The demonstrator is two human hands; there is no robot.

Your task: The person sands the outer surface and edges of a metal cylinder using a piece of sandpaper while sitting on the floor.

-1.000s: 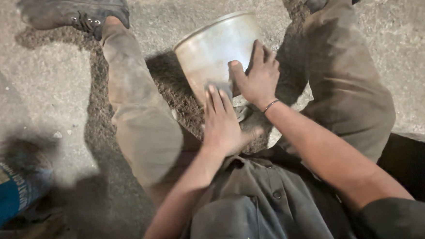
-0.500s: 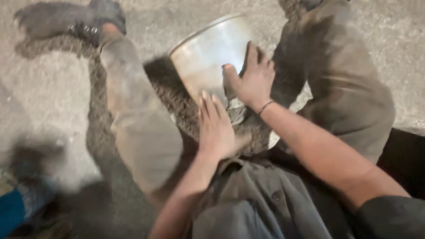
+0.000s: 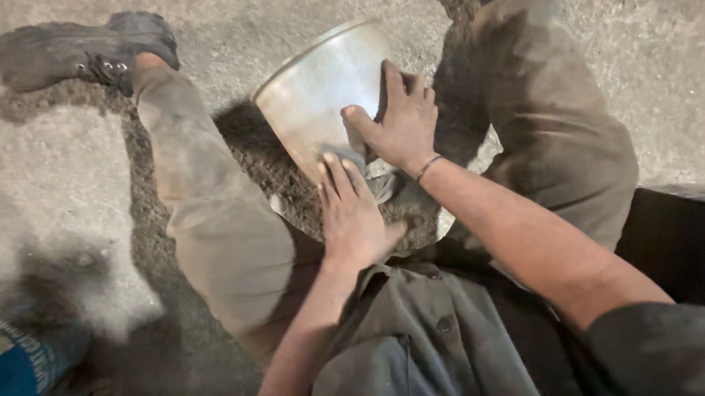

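Note:
A dull metal pot [image 3: 319, 92] lies tipped on its side on the ground between my legs, its mouth turned toward me. My right hand [image 3: 401, 120] grips the pot's rim from above, fingers spread over the edge. Palm down, my left hand [image 3: 352, 214] presses on the dark sandy soil [image 3: 277, 178] heaped just in front of the pot's mouth, fingertips touching the rim. The pot's inside is hidden behind both hands.
My left leg [image 3: 207, 214] in dusty trousers stretches to the upper left, ending in a dark boot [image 3: 63, 46]. My right knee [image 3: 550, 112] is bent beside the pot. Concrete ground [image 3: 649, 69] surrounds us. A blue and white object [image 3: 6, 357] lies at the bottom left.
My left hand has pushed forward over the soil toward the pot's mouth. The right hand has kept its hold on the rim. The view has shifted slightly.

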